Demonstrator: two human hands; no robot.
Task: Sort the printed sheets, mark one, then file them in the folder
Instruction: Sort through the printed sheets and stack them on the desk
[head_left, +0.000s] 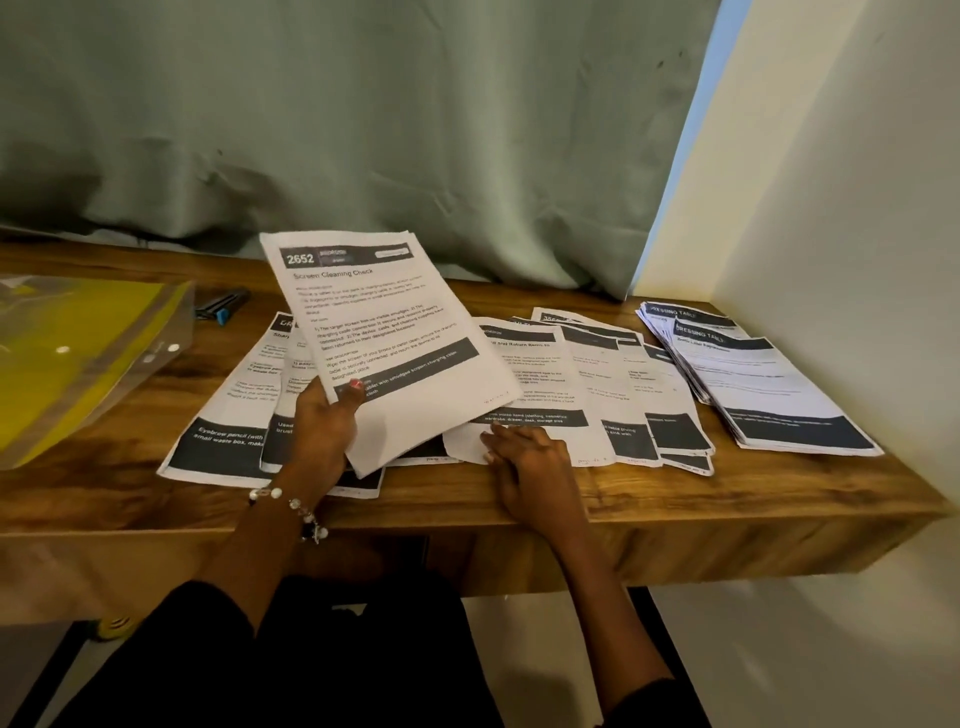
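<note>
Resting the right hand (524, 462) flat with straight fingers on a spread of printed sheets (587, 384) near the wooden table (675, 493) edge. Gripping a tilted sheaf of sheets (384, 332) in the left hand (324, 421), thumb on top. Lying beyond the right hand, a separate stack (753, 379). Lying left of the left hand, a yellow folder (67, 353), and behind it a pen (223, 306).

I see my left hand (324, 421) gripping a lifted bundle of sheets (384, 332) above the table (675, 493); my right hand (524, 457) rests flat on the spread sheets (597, 384) beneath and right of it. Further right lies a stacked pile (758, 384). Far left of both hands sits the folder (78, 358), with pens (223, 306) behind it.
</note>
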